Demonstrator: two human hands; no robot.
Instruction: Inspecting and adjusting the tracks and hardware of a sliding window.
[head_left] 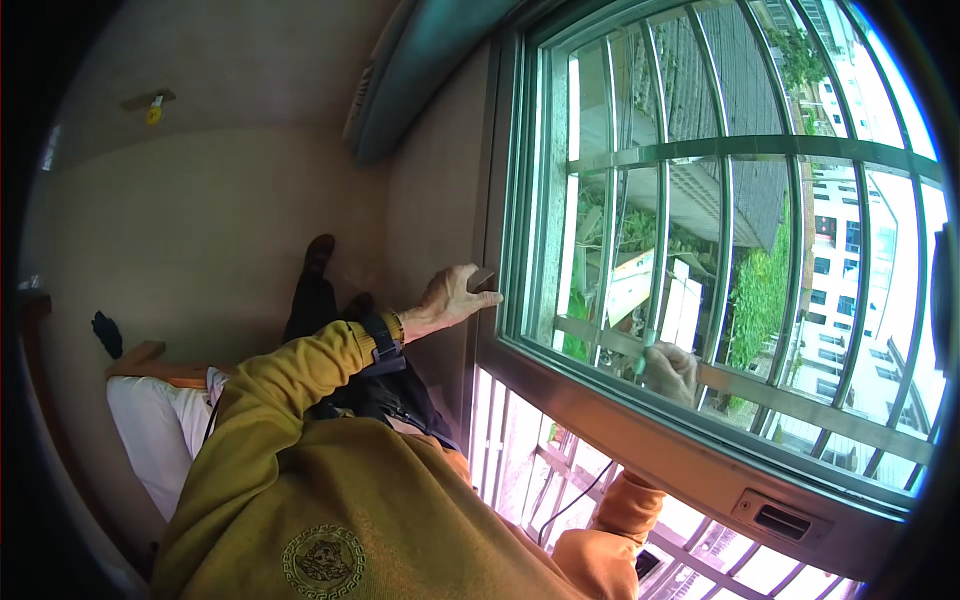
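Note:
My left hand [452, 298] is at the side edge of the dark metal window frame [600, 412]. Its thumb lies against the frame, and a small brown piece [482, 278] shows between thumb and fingers. My right arm passes below the sash, and the right hand [670, 374] shows through the window glass [690, 215], on its outer side. Those fingers are closed around a slim pale-green stick-like piece [645, 352] held close to the pane; its far end and exact kind I cannot make out.
Metal bars [722, 190] stand outside the glass. A recessed latch [783, 520] sits in the frame's lower right. A thin dark cable [575, 505] hangs under the sash. An air conditioner [405, 80] is up on the wall. A white pillow [150, 425] lies at the left.

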